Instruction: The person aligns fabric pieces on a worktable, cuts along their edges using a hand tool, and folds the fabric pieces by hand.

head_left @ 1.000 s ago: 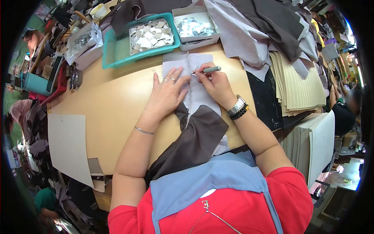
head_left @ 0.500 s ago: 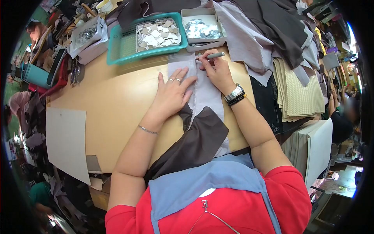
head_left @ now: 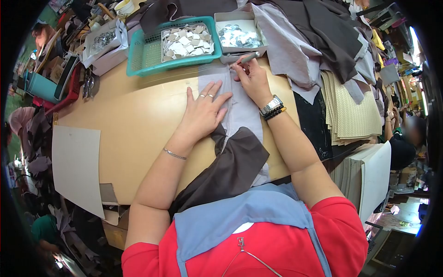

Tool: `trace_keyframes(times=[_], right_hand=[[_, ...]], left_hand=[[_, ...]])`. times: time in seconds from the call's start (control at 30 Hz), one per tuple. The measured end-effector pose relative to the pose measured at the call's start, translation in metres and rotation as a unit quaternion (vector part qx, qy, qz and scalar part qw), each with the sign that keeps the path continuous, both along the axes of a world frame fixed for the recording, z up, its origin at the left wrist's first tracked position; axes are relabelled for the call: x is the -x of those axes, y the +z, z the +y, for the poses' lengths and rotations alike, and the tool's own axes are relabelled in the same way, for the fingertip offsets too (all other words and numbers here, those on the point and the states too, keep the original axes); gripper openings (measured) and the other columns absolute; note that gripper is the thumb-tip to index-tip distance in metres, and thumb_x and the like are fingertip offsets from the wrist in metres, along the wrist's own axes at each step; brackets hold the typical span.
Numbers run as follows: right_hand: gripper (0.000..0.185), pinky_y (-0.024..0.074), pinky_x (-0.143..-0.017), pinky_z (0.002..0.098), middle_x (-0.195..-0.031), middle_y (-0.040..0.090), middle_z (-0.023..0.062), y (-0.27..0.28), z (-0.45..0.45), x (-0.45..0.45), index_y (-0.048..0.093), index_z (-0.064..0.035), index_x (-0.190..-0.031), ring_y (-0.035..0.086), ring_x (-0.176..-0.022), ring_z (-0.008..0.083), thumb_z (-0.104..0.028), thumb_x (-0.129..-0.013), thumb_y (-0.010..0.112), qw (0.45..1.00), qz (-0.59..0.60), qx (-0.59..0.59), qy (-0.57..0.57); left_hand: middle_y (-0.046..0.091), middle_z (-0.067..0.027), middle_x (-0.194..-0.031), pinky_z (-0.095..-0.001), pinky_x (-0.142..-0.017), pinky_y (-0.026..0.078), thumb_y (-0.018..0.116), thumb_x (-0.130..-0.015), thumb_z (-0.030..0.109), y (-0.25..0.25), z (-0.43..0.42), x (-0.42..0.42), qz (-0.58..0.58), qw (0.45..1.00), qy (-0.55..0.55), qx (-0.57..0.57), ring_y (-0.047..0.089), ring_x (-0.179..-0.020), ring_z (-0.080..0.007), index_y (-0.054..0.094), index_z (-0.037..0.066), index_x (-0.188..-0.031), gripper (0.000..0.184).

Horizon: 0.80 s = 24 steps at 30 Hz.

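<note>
A light grey-lilac cloth (head_left: 242, 108) lies on the wooden table, with a seam running along its length. Its near end meets a dark brown cloth (head_left: 226, 161), bunched against the apron. Flat on the light cloth rests my left hand (head_left: 203, 108), fingers spread, holding nothing. My right hand (head_left: 253, 81) grips a grey pen (head_left: 250, 57) over the far end of the same cloth, close to the seam. Whether the pen tip touches the cloth cannot be made out.
Beyond the cloth stand a teal basket (head_left: 138, 53) with white pieces and a box (head_left: 230, 17) of shiny discs. Patterned sheets (head_left: 353, 111) are stacked at right. A white board (head_left: 76, 166) lies left. Another person (head_left: 400, 150) is at the far right.
My right hand has moved away from me along the seam with the pen, which is now tilted more upward. My left hand stays spread on the cloth.
</note>
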State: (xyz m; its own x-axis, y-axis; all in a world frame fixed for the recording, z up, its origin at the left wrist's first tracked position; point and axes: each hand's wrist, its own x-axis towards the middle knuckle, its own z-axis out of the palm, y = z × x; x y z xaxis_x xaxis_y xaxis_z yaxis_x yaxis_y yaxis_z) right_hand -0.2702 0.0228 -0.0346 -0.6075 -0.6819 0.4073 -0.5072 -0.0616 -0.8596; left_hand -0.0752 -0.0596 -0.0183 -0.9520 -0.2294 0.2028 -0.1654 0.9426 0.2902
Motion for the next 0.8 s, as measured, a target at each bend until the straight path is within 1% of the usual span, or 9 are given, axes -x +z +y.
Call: trace_keyframes(times=[0.2, 0.3, 0.33, 0.47, 0.5, 0.6, 0.7, 0.73, 0.8], right_hand=[[0.016, 0.0525, -0.055, 0.0229, -0.089, 0.067, 0.0067, 0.016, 0.002, 0.007, 0.052, -0.005, -0.105, 0.068, -0.068, 0.012, -0.013, -0.096, 0.063, 0.988, -0.138, -0.046, -0.045], [0.016, 0.0526, -0.055, 0.0229, -0.093, 0.066, 0.007, 0.019, 0.019, -0.002, 0.051, -0.0053, -0.106, 0.067, -0.067, 0.0116, -0.013, -0.097, 0.062, 0.984, -0.17, 0.004, -0.052], [0.019, 0.0522, -0.054, 0.0223, -0.099, 0.067, 0.0078, 0.018, 0.03, -0.001, 0.051, -0.0054, -0.111, 0.068, -0.07, 0.0134, -0.013, -0.097, 0.061, 0.986, -0.157, -0.003, -0.051], [0.019, 0.053, -0.058, 0.028, -0.091, 0.068, 0.011, 0.021, 0.088, 0.009, 0.057, -0.0033, -0.111, 0.069, -0.071, 0.0184, -0.016, -0.097, 0.061, 0.991, 0.027, -0.076, -0.107], [0.02, 0.0535, -0.061, 0.0309, -0.087, 0.069, 0.0123, 0.026, 0.106, 0.012, 0.06, -0.003, -0.11, 0.069, -0.071, 0.0217, -0.017, -0.097, 0.062, 0.981, 0.092, -0.12, -0.124], [0.02, 0.0539, -0.066, 0.0379, -0.081, 0.068, 0.0142, 0.046, 0.158, 0.006, 0.064, -0.0036, -0.105, 0.068, -0.072, 0.0297, -0.02, -0.093, 0.064, 0.937, 0.134, -0.275, -0.17], [0.021, 0.0539, -0.066, 0.0423, -0.081, 0.069, 0.0132, 0.047, 0.2, 0.006, 0.065, -0.0052, -0.105, 0.067, -0.072, 0.0334, -0.019, -0.089, 0.066, 0.886, 0.249, -0.346, -0.179], [0.022, 0.0539, -0.07, 0.043, -0.086, 0.069, 0.0125, 0.048, 0.209, 0.004, 0.065, -0.0055, -0.104, 0.067, -0.079, 0.0325, -0.019, -0.087, 0.067, 0.87, 0.242, -0.383, -0.195], [0.022, 0.0536, -0.074, 0.0414, -0.091, 0.068, 0.012, 0.05, 0.212, 0.0, 0.066, -0.0063, -0.103, 0.066, -0.085, 0.032, -0.02, -0.087, 0.068, 0.881, 0.282, -0.316, -0.212]], left_hand=[[0.042, -0.0099, -0.152, -0.0741, -0.104, 0.026, 0.062, -0.091, 0.03, 0.001, 0.007, -0.003, -0.01, 1.0, -0.023, 0.004, 0.038, -0.141, -0.0291, 0.052, 0.021, -0.136, 0.046], [0.043, -0.0083, -0.151, -0.0751, -0.104, 0.025, 0.064, -0.09, 0.033, 0.002, 0.012, -0.004, -0.011, 0.999, -0.043, 0.005, 0.04, -0.14, -0.0277, 0.052, 0.021, -0.137, 0.05], [0.043, -0.008, -0.151, -0.0753, -0.104, 0.024, 0.065, -0.089, 0.033, 0.002, 0.013, -0.004, -0.014, 0.999, -0.046, 0.004, 0.04, -0.14, -0.0274, 0.052, 0.022, -0.137, 0.051], [0.045, -0.0065, -0.151, -0.0761, -0.106, 0.02, 0.067, -0.087, 0.039, 0.002, 0.012, -0.005, -0.011, 0.999, -0.035, 0.009, 0.041, -0.14, -0.0268, 0.048, 0.021, -0.141, 0.059], [0.044, -0.0072, -0.151, -0.076, -0.106, 0.019, 0.068, -0.086, 0.042, 0.002, 0.01, -0.004, -0.016, 1.0, -0.024, -0.007, 0.039, -0.141, -0.0272, 0.047, 0.02, -0.142, 0.064], [0.039, -0.0098, -0.154, -0.0753, -0.108, 0.015, 0.069, -0.082, 0.051, 0.006, 0.002, -0.004, -0.029, 0.999, 0.015, -0.036, 0.033, -0.145, -0.0286, 0.042, 0.017, -0.147, 0.078], [0.034, -0.013, -0.157, -0.0739, -0.11, 0.012, 0.067, -0.081, 0.06, 0.01, 0.0, -0.004, -0.035, 0.996, 0.08, -0.031, 0.025, -0.148, -0.0306, 0.038, 0.015, -0.15, 0.086], [0.032, -0.0138, -0.157, -0.0734, -0.111, 0.011, 0.065, -0.082, 0.062, 0.007, 0.0, -0.004, -0.033, 0.993, 0.109, -0.027, 0.022, -0.149, -0.0312, 0.038, 0.015, -0.15, 0.087], [0.029, -0.0154, -0.159, -0.0726, -0.111, 0.01, 0.059, -0.086, 0.064, -0.007, -0.005, 0.003, -0.013, 0.984, 0.177, -0.032, 0.02, -0.149, -0.0333, 0.038, 0.014, -0.149, 0.084]])
